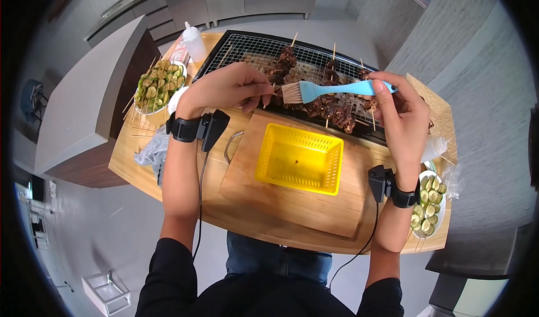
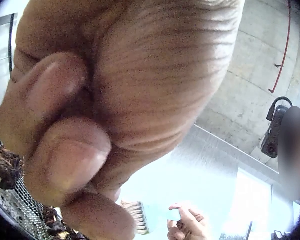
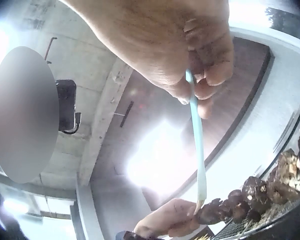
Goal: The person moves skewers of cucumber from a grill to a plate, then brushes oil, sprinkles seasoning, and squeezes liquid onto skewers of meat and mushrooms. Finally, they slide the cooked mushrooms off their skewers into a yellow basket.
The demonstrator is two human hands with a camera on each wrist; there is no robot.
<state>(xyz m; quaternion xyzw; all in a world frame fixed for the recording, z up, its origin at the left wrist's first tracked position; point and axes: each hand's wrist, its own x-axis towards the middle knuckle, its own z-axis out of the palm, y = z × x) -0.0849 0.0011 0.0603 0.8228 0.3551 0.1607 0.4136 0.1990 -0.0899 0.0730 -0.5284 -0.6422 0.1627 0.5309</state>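
Note:
My right hand [image 1: 407, 112] grips the handle of a light blue basting brush [image 1: 342, 88], held level above the grill, its bristles [image 1: 292, 93] pointing left. With curled fingers, my left hand [image 1: 230, 87] pinches the near end of a meat skewer [image 1: 284, 61] just beside the bristles; its fingers mostly cover the stick. In the left wrist view the brush bristles [image 2: 135, 216] show beyond the curled fingertips. The right wrist view has the brush tip close to dark meat chunks [image 3: 235, 206]. More meat skewers [image 1: 339, 115] lie on the wire rack below the brush.
A black grill [image 1: 230, 50] spans the table's far side. Nearer stands a yellow basket [image 1: 300, 174] on a wooden board [image 1: 241, 177]. Plates of zucchini skewers [image 1: 161, 84] [image 1: 428, 205] sit left and right. A squeeze bottle [image 1: 194, 43] and a grey cloth [image 1: 152, 155] are at left.

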